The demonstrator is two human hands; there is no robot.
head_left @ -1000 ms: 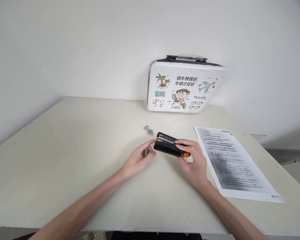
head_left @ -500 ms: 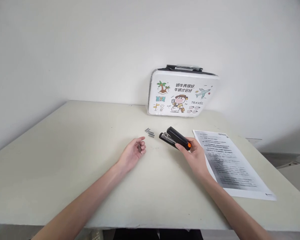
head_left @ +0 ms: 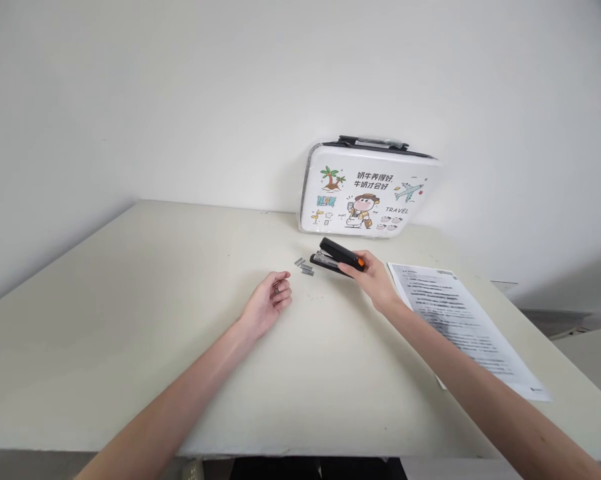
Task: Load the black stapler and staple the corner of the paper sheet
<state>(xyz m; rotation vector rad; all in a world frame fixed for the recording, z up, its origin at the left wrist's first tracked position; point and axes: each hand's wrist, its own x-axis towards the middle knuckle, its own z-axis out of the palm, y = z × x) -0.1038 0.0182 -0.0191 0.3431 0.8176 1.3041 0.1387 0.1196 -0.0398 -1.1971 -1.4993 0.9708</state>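
Right hand (head_left: 373, 280), closed around a black stapler (head_left: 341, 255), holds it over the table (head_left: 145, 293), towards the far edge, beside staple strips (head_left: 305, 268). Left hand (head_left: 267, 301), loosely curled, holds a small grey piece (head_left: 277, 291).

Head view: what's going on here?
A person's right hand holds a black stapler, gaping at its front end, near a few loose staple strips on the table. The left hand is close by, fingers curled, seemingly around a small grey piece. A printed sheet lies to the right; a white case stands behind.
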